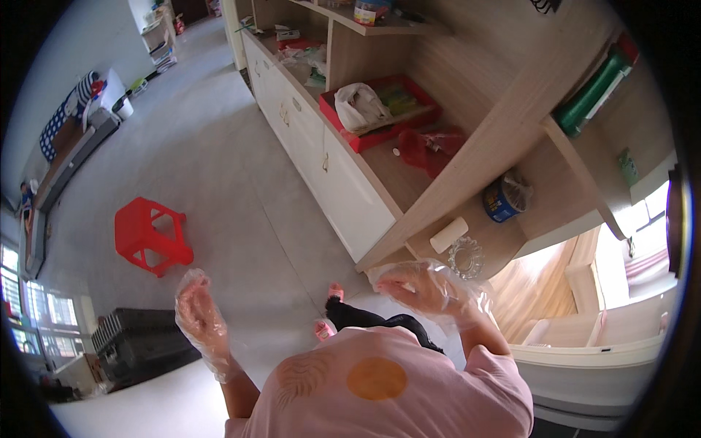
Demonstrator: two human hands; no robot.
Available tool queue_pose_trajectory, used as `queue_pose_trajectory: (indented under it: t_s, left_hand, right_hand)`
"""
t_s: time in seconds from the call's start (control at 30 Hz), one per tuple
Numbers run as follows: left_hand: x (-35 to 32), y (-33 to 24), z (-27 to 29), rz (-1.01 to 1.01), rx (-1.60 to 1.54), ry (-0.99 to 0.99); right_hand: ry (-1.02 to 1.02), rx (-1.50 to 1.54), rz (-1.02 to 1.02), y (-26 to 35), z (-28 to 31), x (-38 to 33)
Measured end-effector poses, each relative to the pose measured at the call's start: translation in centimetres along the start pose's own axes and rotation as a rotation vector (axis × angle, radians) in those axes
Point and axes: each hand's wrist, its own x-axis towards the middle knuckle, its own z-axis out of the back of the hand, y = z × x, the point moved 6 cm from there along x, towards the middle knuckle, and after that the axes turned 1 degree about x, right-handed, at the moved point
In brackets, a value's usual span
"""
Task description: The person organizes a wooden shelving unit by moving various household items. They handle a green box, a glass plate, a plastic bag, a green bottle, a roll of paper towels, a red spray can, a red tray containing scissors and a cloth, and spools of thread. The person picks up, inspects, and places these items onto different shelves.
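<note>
You stand at a long cabinet (343,182) with both hands raised and cased in thin clear plastic gloves. Your left hand (196,306) is held up over the floor, fingers loosely curled, holding nothing. Your right hand (418,286) hangs in front of the low shelf, fingers bent and half spread, and it too looks empty, though the crumpled glove film blurs the fingertips.

By the look of it, you are at the glove-fitting stage: the film sits baggy at both wrists, so the next move likely calls for tugging each cuff snug before you touch anything.

The glass dish (465,257) lies just beyond your right hand, close but apart from it. A white roll (447,234) rests just beside the dish, and a blue tub (504,198) stands farther back on the same shelf. A red stool (151,235) sits well off to your left.
</note>
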Motion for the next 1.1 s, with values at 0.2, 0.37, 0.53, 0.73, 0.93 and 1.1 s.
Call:
queue_pose_trajectory:
  t_s: [0.2, 0.37, 0.53, 0.73, 0.93, 1.1]
  left_hand:
    - [5.8, 3.2, -2.2, -0.085, 0.012, 0.063]
    - [10.6, 7.9, -3.2, -0.009, -0.071, 0.047]
    - [15.0, 10.7, -7.6, 0.047, -0.178, 0.079]
    - [20.1, 13.2, -15.5, 0.017, -0.173, 0.306]
    - [24.8, 14.5, -24.3, 0.114, -0.365, 0.605]
    - [28.2, 13.6, -29.9, -0.043, -0.474, 0.873]
  right_hand:
    - [-0.185, -0.022, -0.051, -3.3, -0.6, 8.5]
    - [-0.281, 0.176, 0.026, -7.2, -0.8, 14.9]
    - [-0.194, 0.14, -0.1, -8.9, 0.3, 18.6]
    - [-0.442, 0.085, -0.297, -10.3, 2.9, 18.7]
    - [-0.711, 0.675, -0.634, -17.1, 0.1, 18.5]
    - [-0.908, 1.185, -0.696, -19.8, 0.1, 21.9]
